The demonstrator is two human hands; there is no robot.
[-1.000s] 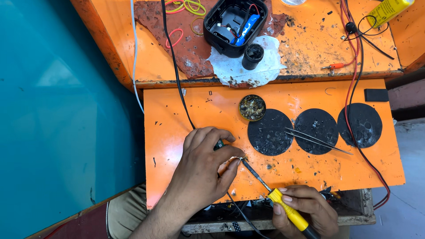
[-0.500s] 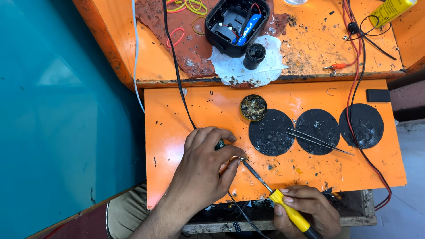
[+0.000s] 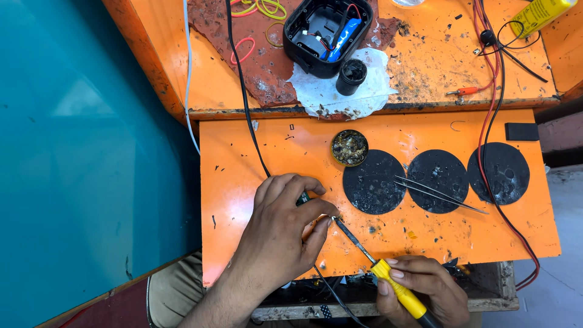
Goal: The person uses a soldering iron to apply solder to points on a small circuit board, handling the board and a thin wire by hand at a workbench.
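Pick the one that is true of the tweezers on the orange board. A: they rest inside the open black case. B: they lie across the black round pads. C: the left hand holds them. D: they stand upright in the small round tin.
B: the tweezers lie flat across the middle black round pad, their tips toward the next pad, apart from the left hand and the right hand, which holds the yellow-handled soldering iron.

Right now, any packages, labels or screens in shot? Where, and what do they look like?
Yellow bottle: top right corner of the upper bench, lying tilted, cylindrical, with dark print on its side.
Blue cell: inside the open black case at top centre, cylindrical, blue wrap.
No screens or signs in view.
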